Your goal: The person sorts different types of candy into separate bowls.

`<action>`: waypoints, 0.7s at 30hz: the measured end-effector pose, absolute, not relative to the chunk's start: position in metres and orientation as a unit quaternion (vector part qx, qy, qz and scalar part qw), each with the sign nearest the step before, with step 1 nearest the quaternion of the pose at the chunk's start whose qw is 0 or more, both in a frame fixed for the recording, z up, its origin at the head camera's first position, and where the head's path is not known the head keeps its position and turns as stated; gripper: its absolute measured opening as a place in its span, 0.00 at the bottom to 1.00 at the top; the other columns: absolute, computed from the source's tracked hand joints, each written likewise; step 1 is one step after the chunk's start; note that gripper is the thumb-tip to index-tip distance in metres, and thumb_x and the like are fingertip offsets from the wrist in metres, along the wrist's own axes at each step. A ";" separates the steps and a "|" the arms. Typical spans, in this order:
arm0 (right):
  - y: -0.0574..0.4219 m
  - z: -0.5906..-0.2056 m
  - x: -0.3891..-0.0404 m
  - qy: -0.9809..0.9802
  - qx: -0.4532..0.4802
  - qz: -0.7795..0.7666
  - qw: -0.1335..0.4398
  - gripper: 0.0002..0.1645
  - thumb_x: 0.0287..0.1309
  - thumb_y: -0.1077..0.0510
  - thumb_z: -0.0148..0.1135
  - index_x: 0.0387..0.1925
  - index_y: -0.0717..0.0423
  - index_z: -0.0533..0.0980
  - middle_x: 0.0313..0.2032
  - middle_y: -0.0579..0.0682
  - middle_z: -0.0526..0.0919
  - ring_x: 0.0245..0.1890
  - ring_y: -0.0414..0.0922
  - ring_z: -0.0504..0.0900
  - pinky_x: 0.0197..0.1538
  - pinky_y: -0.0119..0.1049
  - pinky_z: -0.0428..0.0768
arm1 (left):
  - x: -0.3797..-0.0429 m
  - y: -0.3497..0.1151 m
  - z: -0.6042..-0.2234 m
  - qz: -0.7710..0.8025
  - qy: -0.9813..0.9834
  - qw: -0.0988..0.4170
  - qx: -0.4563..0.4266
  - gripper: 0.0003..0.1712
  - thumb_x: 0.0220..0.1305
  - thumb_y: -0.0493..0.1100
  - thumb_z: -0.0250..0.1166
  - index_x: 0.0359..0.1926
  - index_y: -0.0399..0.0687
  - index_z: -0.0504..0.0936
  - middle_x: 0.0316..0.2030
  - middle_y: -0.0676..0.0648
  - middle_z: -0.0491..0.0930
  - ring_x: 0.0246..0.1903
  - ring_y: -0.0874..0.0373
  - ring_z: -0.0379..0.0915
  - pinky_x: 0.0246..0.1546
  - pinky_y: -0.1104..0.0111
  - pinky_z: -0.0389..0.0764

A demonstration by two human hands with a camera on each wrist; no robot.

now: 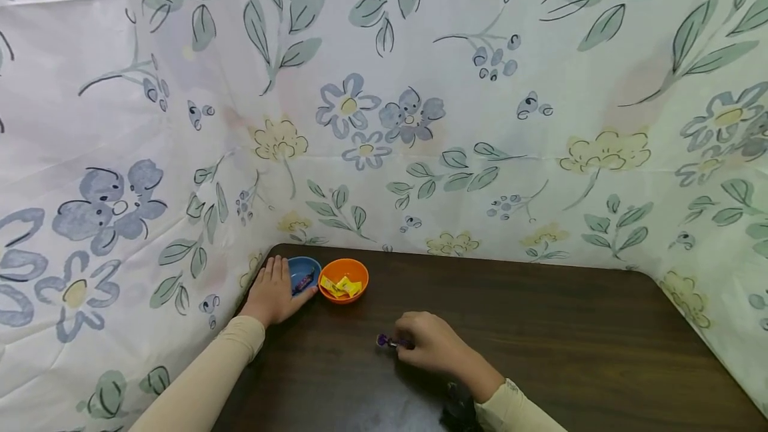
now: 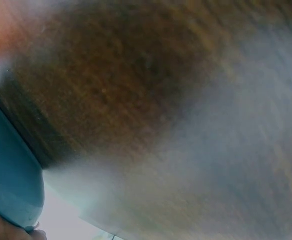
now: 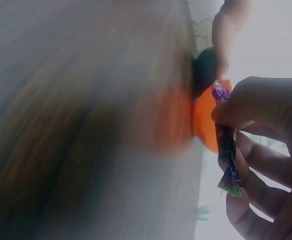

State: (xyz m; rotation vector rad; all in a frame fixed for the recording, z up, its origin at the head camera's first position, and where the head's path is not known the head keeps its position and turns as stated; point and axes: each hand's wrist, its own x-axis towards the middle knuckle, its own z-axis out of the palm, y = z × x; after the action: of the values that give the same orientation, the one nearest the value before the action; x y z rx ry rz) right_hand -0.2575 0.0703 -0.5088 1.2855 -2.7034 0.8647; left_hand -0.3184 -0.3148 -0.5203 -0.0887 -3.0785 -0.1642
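Note:
Above the table my right hand (image 1: 433, 344) pinches a purple-wrapped candy (image 1: 390, 341) between thumb and fingers. In the right wrist view the candy (image 3: 226, 147) shows twisted wrapper ends, one with a bit of green. My left hand (image 1: 275, 293) rests against the near left side of a blue bowl (image 1: 305, 261), fingers straight and thumb spread along its front. Another purple-wrapped candy (image 1: 304, 281) lies inside that bowl. Touching it on the right stands an orange bowl (image 1: 345, 300) with several yellow-wrapped candies (image 1: 343, 286). The blue bowl's wall (image 2: 13, 170) appears in the left wrist view.
The dark wooden table (image 1: 540, 332) has a rounded far edge. A floral cloth (image 1: 456, 99) hangs behind and along its sides. A dark object (image 1: 459, 409), too unclear to name, is by the right wrist at the near edge.

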 end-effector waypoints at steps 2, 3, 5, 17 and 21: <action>0.064 -0.506 -0.259 -0.866 0.414 0.279 0.014 0.07 0.59 0.62 0.73 0.34 0.45 0.84 0.33 0.40 0.85 0.27 0.29 0.71 0.30 0.24 0.73 | -0.319 -0.315 -0.519 -0.056 -0.998 0.027 -0.030 0.71 0.68 0.84 0.46 0.79 0.20 0.53 0.79 0.21 0.51 0.80 0.24 0.47 0.81 0.37 0.51; 0.060 -0.505 -0.260 -0.867 0.413 0.280 0.011 0.08 0.60 0.62 0.73 0.34 0.44 0.84 0.34 0.40 0.85 0.27 0.29 0.71 0.31 0.24 0.73 | -0.319 -0.315 -0.518 -0.058 -0.997 0.028 -0.032 0.72 0.68 0.85 0.46 0.78 0.20 0.53 0.79 0.20 0.51 0.80 0.24 0.48 0.81 0.37 0.51; 0.053 -0.501 -0.261 -0.865 0.414 0.285 0.009 0.07 0.59 0.62 0.73 0.34 0.45 0.84 0.34 0.40 0.85 0.27 0.29 0.71 0.30 0.24 0.73 | -0.319 -0.315 -0.519 -0.056 -0.998 0.024 -0.030 0.72 0.68 0.85 0.46 0.79 0.20 0.52 0.80 0.21 0.51 0.80 0.24 0.47 0.81 0.37 0.51; 0.007 -0.477 -0.273 -0.861 0.404 0.308 0.016 0.04 0.54 0.61 0.75 0.30 0.47 0.86 0.29 0.39 0.83 0.26 0.30 0.73 0.31 0.23 0.75 | -0.318 -0.314 -0.519 -0.056 -0.998 0.027 -0.028 0.71 0.69 0.83 0.48 0.78 0.19 0.53 0.79 0.20 0.51 0.80 0.23 0.47 0.81 0.37 0.52; -0.004 -0.473 -0.276 -0.868 0.389 0.308 0.024 0.06 0.54 0.59 0.76 0.28 0.45 0.85 0.28 0.38 0.82 0.26 0.31 0.73 0.30 0.24 0.75 | -0.319 -0.313 -0.519 -0.048 -0.998 0.026 -0.025 0.70 0.69 0.83 0.48 0.78 0.19 0.53 0.79 0.20 0.51 0.80 0.24 0.48 0.81 0.37 0.52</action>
State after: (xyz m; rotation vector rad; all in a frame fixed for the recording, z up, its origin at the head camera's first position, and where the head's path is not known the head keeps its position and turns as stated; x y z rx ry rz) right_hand -0.2757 -0.0041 -0.4733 1.2046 -2.6841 0.9541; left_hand -0.3188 -0.3132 -0.5189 -0.0787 -3.0843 -0.1493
